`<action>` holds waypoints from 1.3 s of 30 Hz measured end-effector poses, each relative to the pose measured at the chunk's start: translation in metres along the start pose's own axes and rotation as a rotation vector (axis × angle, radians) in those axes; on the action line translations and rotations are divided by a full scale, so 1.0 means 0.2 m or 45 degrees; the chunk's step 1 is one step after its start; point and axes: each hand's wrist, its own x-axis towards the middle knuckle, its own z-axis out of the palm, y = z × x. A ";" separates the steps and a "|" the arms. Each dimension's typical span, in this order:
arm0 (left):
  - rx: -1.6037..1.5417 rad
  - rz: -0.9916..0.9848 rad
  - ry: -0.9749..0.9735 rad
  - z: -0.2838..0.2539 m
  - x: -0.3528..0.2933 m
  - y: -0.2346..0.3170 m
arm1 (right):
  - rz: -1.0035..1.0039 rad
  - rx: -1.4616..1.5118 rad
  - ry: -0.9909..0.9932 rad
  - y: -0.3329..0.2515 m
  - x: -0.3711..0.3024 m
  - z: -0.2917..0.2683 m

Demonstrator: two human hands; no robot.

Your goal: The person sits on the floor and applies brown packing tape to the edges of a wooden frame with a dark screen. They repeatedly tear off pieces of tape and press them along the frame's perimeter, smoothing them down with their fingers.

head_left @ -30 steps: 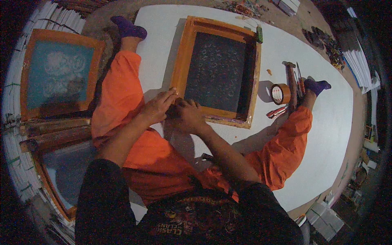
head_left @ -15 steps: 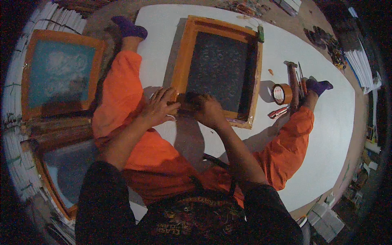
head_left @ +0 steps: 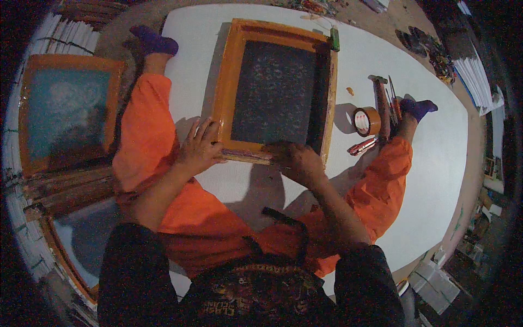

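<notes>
A wooden-framed screen (head_left: pixel 224 87) with a dark mesh panel (head_left: pixel 275 92) lies on a white board, between my outstretched legs. My left hand (head_left: pixel 200 148) grips its near left corner, fingers along the left side and thumb at the near bar. Over the near bar, right of the middle, my right hand (head_left: pixel 298 162) is closed with bent fingers. Shadow darkens those fingertips, and I cannot make out what, if anything, is pinched in them.
Right of the screen lie a brown tape roll (head_left: pixel 367 121), a red cutter knife (head_left: pixel 362 146) and a hammer (head_left: pixel 381 106). A green-handled tool (head_left: pixel 334 39) touches the far right corner. Another framed screen (head_left: pixel 70 109) with teal mesh is at the left, above a further frame (head_left: pixel 71 256).
My right hand has slid rightward along the near bar, away from my left hand. The left stays at the corner. The whole view has shifted a little.
</notes>
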 end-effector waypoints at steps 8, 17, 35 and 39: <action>0.051 0.009 0.066 0.06 -0.01 0.03 | -0.034 -0.551 0.225 0.19 -0.05 0.22; 0.077 -0.203 0.019 -0.09 0.00 0.12 | -0.273 -0.683 0.474 0.24 -0.16 0.00; 0.137 -0.045 0.057 0.01 -0.04 0.11 | -0.303 -0.656 0.379 0.34 -0.24 0.00; 0.071 -0.018 0.088 0.00 0.00 0.14 | -0.353 -0.431 0.236 0.33 -0.19 0.06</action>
